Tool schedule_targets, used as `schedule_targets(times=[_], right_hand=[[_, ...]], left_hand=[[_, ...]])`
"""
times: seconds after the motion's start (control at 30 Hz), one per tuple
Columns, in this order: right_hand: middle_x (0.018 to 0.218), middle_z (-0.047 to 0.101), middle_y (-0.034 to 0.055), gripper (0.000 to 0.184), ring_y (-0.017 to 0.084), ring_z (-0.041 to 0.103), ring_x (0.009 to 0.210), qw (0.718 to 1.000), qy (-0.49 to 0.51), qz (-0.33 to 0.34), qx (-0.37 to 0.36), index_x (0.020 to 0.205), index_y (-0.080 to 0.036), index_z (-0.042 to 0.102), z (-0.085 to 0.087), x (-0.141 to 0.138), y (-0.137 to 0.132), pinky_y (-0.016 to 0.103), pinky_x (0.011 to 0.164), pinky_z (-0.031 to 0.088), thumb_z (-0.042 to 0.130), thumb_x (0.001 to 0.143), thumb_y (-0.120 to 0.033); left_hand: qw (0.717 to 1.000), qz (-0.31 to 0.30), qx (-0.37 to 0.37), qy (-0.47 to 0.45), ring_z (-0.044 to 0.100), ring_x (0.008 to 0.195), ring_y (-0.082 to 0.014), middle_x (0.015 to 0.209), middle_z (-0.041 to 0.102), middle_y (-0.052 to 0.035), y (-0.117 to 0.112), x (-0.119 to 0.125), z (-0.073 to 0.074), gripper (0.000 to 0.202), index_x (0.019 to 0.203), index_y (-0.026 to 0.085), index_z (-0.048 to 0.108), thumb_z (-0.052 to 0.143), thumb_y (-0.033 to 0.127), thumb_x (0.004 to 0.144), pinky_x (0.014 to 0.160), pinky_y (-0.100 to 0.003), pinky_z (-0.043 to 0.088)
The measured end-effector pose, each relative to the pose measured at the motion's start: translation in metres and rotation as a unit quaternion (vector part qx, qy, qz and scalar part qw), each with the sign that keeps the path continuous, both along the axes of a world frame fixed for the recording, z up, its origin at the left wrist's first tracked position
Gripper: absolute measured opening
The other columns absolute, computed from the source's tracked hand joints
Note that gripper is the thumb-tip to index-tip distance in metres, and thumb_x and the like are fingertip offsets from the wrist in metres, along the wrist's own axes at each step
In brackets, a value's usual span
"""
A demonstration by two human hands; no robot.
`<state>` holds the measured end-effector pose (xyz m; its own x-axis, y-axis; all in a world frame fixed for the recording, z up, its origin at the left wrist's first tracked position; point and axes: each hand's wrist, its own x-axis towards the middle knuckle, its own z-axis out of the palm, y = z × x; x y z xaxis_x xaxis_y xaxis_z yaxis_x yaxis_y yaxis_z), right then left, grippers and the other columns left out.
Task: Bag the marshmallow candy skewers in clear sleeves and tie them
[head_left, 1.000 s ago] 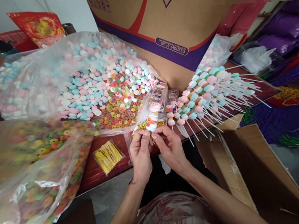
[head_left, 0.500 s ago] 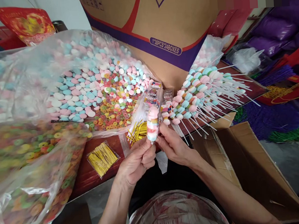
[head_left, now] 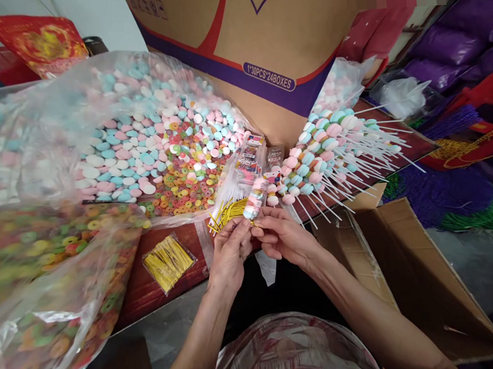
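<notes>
A candy skewer of pink, white and blue marshmallows, in a clear wrapper, tilts upward from between my hands. My left hand is closed around its lower end, where the stick is hidden. Pinched at the base of the wrapper, my right hand has its fingertips on a gold twist tie, of which only a small bit shows. Just behind my left hand lie loose gold twist ties beside clear printed wrappers. Finished-looking candy skewers are piled to the right, white sticks pointing outward.
Marshmallows and gummy rings spread over plastic at left. A bag of gummy rings overhangs the front edge, near a twist-tie packet. A large carton stands behind; an open box is lower right. A person's red sleeve shows behind.
The candy skewer has dropped slightly and leaned to the right. My hands have come closer together at its base, and a gold bit now shows between the fingertips.
</notes>
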<state>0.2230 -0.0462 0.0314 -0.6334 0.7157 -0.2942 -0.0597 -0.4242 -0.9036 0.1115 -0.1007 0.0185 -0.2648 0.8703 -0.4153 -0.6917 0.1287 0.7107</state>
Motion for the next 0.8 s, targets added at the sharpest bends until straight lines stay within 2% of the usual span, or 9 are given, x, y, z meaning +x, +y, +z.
schedule_targets(times=[0.07, 0.13, 0.2, 0.23, 0.33, 0.43, 0.5, 0.67, 0.8], right_hand=[[0.068, 0.052, -0.0050, 0.017, 0.005, 0.029, 0.039, 0.998, -0.003, -0.031, 0.055, 0.083, -0.022, 0.048, -0.005, 0.003, -0.002, 0.020, 0.034, 0.032, 0.055, 0.090, -0.035], [0.075, 0.061, -0.0007, 0.012, 0.009, 0.048, 0.048, 0.968, -0.046, -0.099, 0.225, 0.095, -0.022, 0.058, -0.011, 0.008, -0.004, 0.024, 0.044, 0.044, 0.051, 0.095, -0.032], [0.090, 0.069, 0.0054, 0.020, 0.017, 0.065, 0.073, 0.898, -0.091, -0.129, 0.411, 0.108, -0.024, 0.065, -0.016, 0.013, -0.005, 0.032, 0.065, 0.055, 0.048, 0.097, -0.024], [0.098, 0.071, 0.0080, 0.025, 0.020, 0.067, 0.086, 0.858, -0.106, -0.129, 0.485, 0.111, -0.024, 0.067, -0.018, 0.015, -0.005, 0.036, 0.075, 0.055, 0.048, 0.096, -0.019], [0.108, 0.074, 0.0108, 0.030, 0.024, 0.068, 0.099, 0.768, -0.137, -0.104, 0.617, 0.112, -0.024, 0.070, -0.020, 0.018, -0.001, 0.042, 0.083, 0.053, 0.049, 0.094, -0.012], [0.105, 0.076, 0.0101, 0.026, 0.023, 0.070, 0.092, 0.707, -0.157, -0.092, 0.683, 0.110, -0.023, 0.070, -0.018, 0.018, 0.003, 0.040, 0.078, 0.049, 0.053, 0.093, -0.012], [0.101, 0.076, 0.0093, 0.024, 0.022, 0.069, 0.087, 0.679, -0.160, -0.104, 0.709, 0.107, -0.022, 0.070, -0.017, 0.017, 0.003, 0.039, 0.075, 0.046, 0.053, 0.093, -0.011], [0.097, 0.076, 0.0071, 0.023, 0.020, 0.066, 0.081, 0.661, -0.182, -0.114, 0.719, 0.101, -0.023, 0.069, -0.017, 0.017, 0.004, 0.038, 0.074, 0.044, 0.050, 0.095, -0.012], [0.088, 0.073, 0.0082, 0.020, 0.021, 0.061, 0.076, 0.641, -0.173, -0.120, 0.738, 0.096, -0.020, 0.066, -0.017, 0.017, 0.005, 0.037, 0.073, 0.043, 0.050, 0.093, -0.009]], left_hand=[[0.997, -0.024, -0.010, -0.070, 0.014, 0.041, -0.0007, 0.050, 0.036, 0.0099, 0.002, -0.002, 0.001, 0.034, 0.067, 0.015, 0.052, 0.082, 0.030, 0.070, 0.038, -0.015, 0.013], [0.993, -0.039, -0.013, -0.111, 0.014, 0.041, -0.0007, 0.051, 0.035, 0.0105, 0.003, -0.003, 0.002, 0.036, 0.068, 0.015, 0.049, 0.082, 0.028, 0.071, 0.038, -0.015, 0.013], [0.989, -0.046, -0.019, -0.136, 0.015, 0.041, -0.0011, 0.052, 0.033, 0.0111, 0.002, -0.005, 0.003, 0.035, 0.071, 0.016, 0.048, 0.082, 0.027, 0.071, 0.037, -0.015, 0.014], [0.988, -0.048, -0.021, -0.145, 0.015, 0.041, -0.0012, 0.052, 0.033, 0.0114, 0.002, -0.005, 0.004, 0.035, 0.073, 0.016, 0.048, 0.082, 0.026, 0.071, 0.037, -0.015, 0.014], [0.987, -0.051, -0.021, -0.154, 0.015, 0.041, -0.0010, 0.053, 0.033, 0.0113, 0.000, -0.006, 0.006, 0.035, 0.073, 0.016, 0.048, 0.081, 0.026, 0.073, 0.037, -0.015, 0.013], [0.987, -0.046, -0.023, -0.150, 0.014, 0.040, -0.0007, 0.053, 0.034, 0.0111, -0.002, -0.007, 0.009, 0.034, 0.075, 0.016, 0.049, 0.082, 0.026, 0.073, 0.037, -0.015, 0.013], [0.988, -0.045, -0.028, -0.145, 0.014, 0.040, -0.0006, 0.052, 0.035, 0.0109, -0.003, -0.007, 0.011, 0.034, 0.075, 0.016, 0.050, 0.083, 0.026, 0.071, 0.037, -0.015, 0.013], [0.993, -0.028, -0.027, -0.111, 0.015, 0.040, -0.0008, 0.051, 0.036, 0.0105, -0.005, -0.002, 0.016, 0.032, 0.075, 0.017, 0.053, 0.083, 0.026, 0.071, 0.038, -0.014, 0.013], [0.995, -0.033, -0.001, -0.095, 0.017, 0.040, -0.0010, 0.051, 0.036, 0.0103, -0.008, 0.007, 0.012, 0.027, 0.079, 0.018, 0.056, 0.081, 0.028, 0.075, 0.039, -0.014, 0.014]])
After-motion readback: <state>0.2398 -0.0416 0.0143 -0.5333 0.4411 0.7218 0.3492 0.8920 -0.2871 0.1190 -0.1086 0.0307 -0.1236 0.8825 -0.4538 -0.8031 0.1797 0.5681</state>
